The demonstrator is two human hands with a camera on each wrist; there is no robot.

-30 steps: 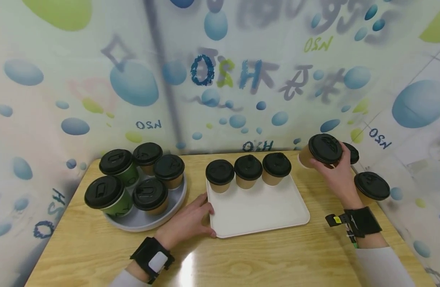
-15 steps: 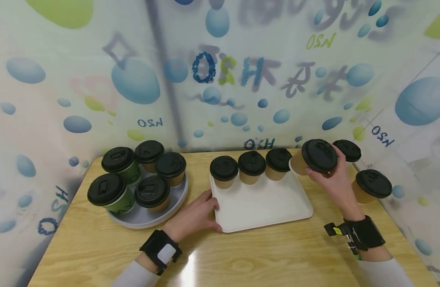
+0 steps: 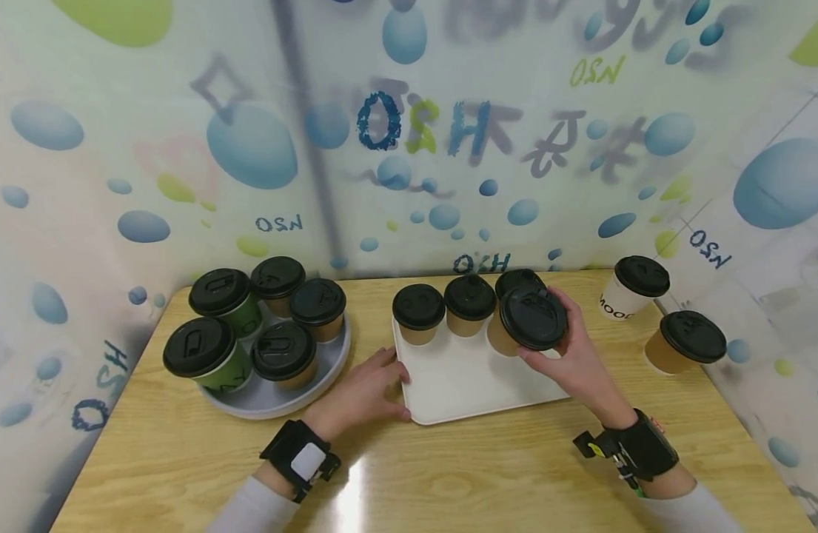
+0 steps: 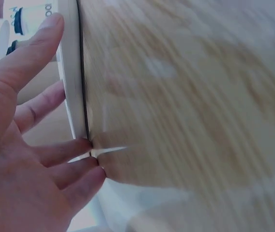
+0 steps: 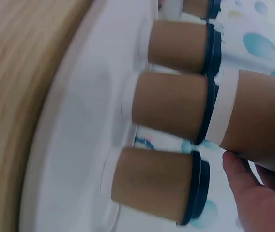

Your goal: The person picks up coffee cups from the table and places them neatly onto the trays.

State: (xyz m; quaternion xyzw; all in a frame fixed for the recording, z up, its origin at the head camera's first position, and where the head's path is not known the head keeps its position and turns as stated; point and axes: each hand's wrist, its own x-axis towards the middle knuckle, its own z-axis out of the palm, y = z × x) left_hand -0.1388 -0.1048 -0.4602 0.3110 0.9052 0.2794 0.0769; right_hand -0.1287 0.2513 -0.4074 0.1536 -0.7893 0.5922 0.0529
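Note:
My right hand (image 3: 578,370) grips a brown paper cup (image 3: 502,337) with a black lid, tilted, over the right part of the white rectangular tray (image 3: 462,389). In the right wrist view this held cup (image 5: 261,121) hangs at lid height of the row, its base overlapping a standing cup's lid. Three smaller brown cups with black lids, the left one (image 3: 418,314) among them, stand along the tray's back edge; the rightmost is partly hidden. My left hand (image 3: 365,396) touches the tray's left edge, its fingers (image 4: 82,150) extended along the side in the left wrist view.
At the left a grey round tray (image 3: 329,370) carries several lidded cups, two of them green (image 3: 225,370). A white cup with lettering (image 3: 625,296) and a brown cup (image 3: 671,352) stand at the table's right edge. A patterned wall covering (image 3: 382,222) rises behind the table.
My right hand has carried the brown cup leftward from the table's right side to over the white tray, uncovering the white lettered cup. My left hand stays at the tray's edge.

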